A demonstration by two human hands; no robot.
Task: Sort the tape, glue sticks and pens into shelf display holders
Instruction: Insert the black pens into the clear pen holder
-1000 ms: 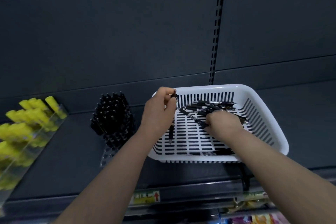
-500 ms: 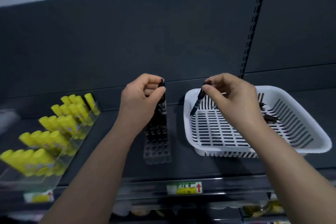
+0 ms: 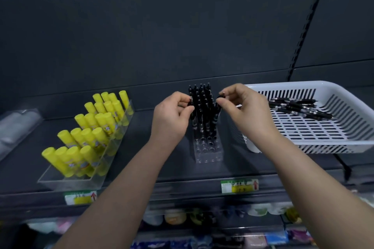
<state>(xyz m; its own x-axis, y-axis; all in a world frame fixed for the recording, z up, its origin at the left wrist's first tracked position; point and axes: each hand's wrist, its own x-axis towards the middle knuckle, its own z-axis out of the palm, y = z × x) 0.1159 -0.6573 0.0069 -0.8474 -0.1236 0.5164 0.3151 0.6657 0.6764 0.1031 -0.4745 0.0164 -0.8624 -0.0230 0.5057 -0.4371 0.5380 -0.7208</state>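
Thumb and forefinger of the left hand (image 3: 170, 117) pinch one black pen (image 3: 192, 114), those of the right hand (image 3: 244, 111) a second pen (image 3: 216, 116), both over the clear holder (image 3: 208, 153) midway along the shelf (image 3: 242, 166), beside the white basket (image 3: 283, 85) of loose pens (image 3: 299, 108). Each should go down upright into an empty front hole.

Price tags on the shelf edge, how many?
2. One price tag sits below the glue stick tray on the left; the other is below the pen holder. The arms may hide more.
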